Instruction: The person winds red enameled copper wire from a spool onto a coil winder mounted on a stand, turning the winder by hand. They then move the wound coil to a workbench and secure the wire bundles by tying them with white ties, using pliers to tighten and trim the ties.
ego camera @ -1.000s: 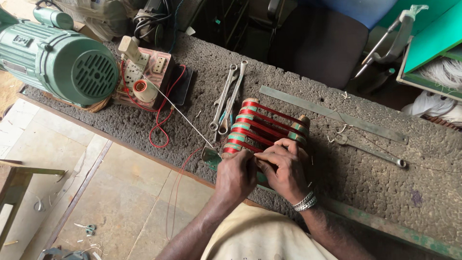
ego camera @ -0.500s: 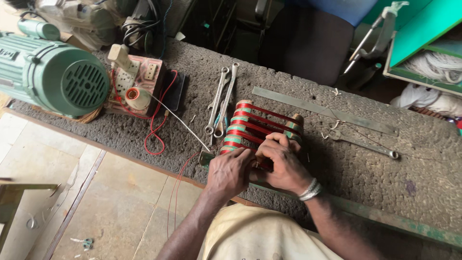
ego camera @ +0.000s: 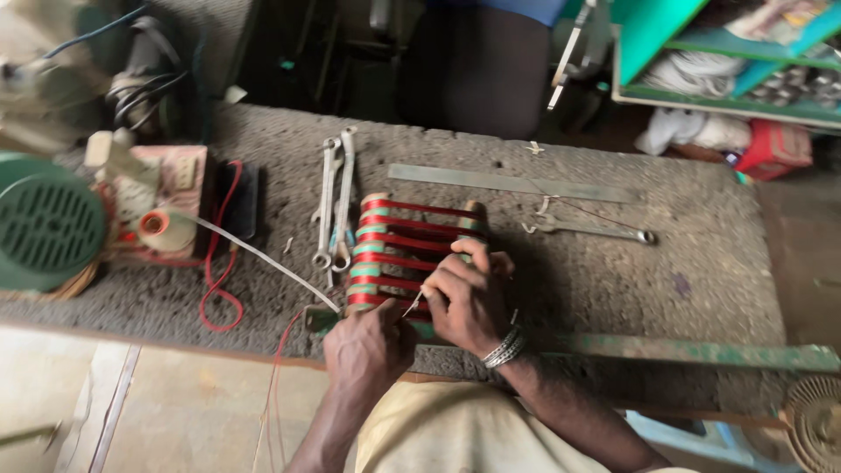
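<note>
A winding former [ego camera: 412,236] wrapped with several red wire coils and green tape bands lies on the rough grey workbench [ego camera: 701,263]. My left hand [ego camera: 368,350] is closed at its near end, gripping the lowest coil and a white strip [ego camera: 254,254] that runs off to the left. My right hand [ego camera: 469,298], a metal bracelet on its wrist, presses its fingers on the near coils and pinches a thin strand beside the left hand.
Two spanners [ego camera: 335,201] lie left of the former, a steel ruler [ego camera: 517,182] behind it, another spanner [ego camera: 596,229] to its right. A green electric motor [ego camera: 44,223] and a reel of tape [ego camera: 162,229] with red wire stand at the left. Green shelving [ego camera: 701,52] rises behind.
The view has shifted, so the bench sits lower and more to the right. My hands stay on the near end of the former, the right fingers now pinching a thin strand.
</note>
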### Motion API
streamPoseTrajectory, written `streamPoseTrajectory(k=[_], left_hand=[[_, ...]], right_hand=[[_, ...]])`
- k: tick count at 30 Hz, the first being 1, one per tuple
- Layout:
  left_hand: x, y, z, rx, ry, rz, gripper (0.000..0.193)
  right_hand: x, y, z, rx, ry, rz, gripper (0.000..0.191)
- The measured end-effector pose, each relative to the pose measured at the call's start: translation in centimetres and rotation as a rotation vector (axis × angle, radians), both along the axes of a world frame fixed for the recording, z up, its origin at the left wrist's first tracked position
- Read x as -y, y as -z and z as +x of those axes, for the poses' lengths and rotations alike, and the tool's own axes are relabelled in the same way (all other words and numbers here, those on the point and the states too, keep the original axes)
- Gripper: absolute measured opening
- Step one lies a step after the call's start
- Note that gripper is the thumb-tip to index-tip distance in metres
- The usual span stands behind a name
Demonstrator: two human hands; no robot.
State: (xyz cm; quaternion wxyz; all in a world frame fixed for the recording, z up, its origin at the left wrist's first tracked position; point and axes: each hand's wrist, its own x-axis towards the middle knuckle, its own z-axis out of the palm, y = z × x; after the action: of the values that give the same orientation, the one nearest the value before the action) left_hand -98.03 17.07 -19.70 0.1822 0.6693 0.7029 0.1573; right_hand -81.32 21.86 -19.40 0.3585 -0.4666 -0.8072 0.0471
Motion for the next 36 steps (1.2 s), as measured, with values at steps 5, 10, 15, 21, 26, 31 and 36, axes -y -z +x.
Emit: streamPoseTrajectory(k=[5, 10, 15, 21, 26, 31, 36], left_hand=[[-0.1, -0.7, -0.9, 0.035, 0.055, -0.016, 0.017], [-1.0, -1.2, -0.5, 0.081, 0.239, 0.121, 0.029], [-2.5, -0.2, 0.1, -0.047, 0.36, -0.04, 0.024], [-2.1, 2.4, -0.1, 0.021, 0.255, 0.124, 0.017], [0.0, 4.1, 0.7, 0.164, 0.187, 0.453, 0.022], [0.3, 4.5, 1.3, 0.204, 0.161, 0.537, 0.022], [0.1, 4.6, 1.5, 0.26, 0.16, 0.518, 0.015]], right_hand=[[-1.4, 0.3, 4.5, -0.101, -0.041, -0.119, 0.015], [-5.8, 3.2, 15.6, 0.235, 0.229, -0.414, 0.024], [-9.1, 5.6, 21.3, 0.494, 0.255, -0.566, 0.046], [-10.7, 2.0, 14.9, 0.247, 0.029, -0.522, 0.029], [-13.7, 0.4, 6.1, 0.111, -0.228, -0.301, 0.02], [-18.8, 2.0, -3.9, 0.06, -0.414, -0.184, 0.013], [-21.5, 6.0, -13.3, 1.12, -0.112, -0.499, 0.041]])
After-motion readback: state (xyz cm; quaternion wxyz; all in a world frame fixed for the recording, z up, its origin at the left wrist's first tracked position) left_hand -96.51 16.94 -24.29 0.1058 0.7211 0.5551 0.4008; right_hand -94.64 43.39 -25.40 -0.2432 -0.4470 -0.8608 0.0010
